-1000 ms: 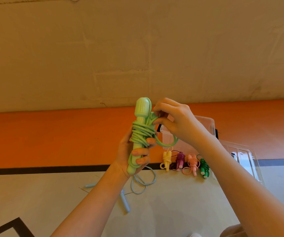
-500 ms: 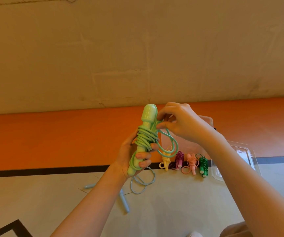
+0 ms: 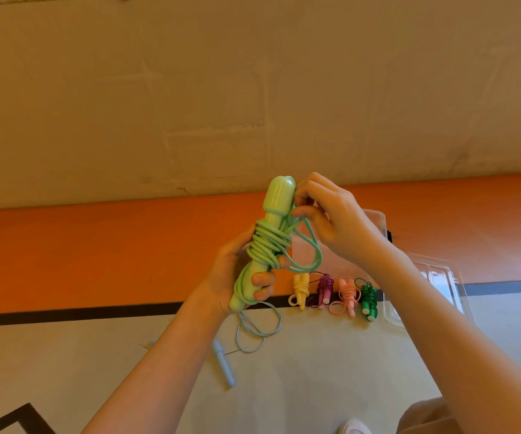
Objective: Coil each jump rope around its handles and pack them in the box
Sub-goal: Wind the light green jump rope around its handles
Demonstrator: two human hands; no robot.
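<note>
My left hand (image 3: 237,277) grips the light green jump rope handles (image 3: 276,202), held upright and tilted, with cord wound around their middle. My right hand (image 3: 331,220) pinches the green cord (image 3: 311,249) beside the handle tops; a loose loop hangs below it. On the floor lie four coiled ropes: yellow (image 3: 300,286), purple (image 3: 325,289), pink (image 3: 347,294) and dark green (image 3: 368,299). An uncoiled pale blue rope (image 3: 259,330) lies nearer me. The clear box (image 3: 375,220) stands behind my right hand, mostly hidden.
A clear plastic lid (image 3: 437,277) lies on the floor to the right of the coiled ropes. An orange band and a black line run along the base of the beige wall. A shoe tip (image 3: 354,427) shows at the bottom edge.
My right hand has brought the cord up against the handle tops, shortening the hanging loop. Both hands and the green rope have shifted slightly up and right.
</note>
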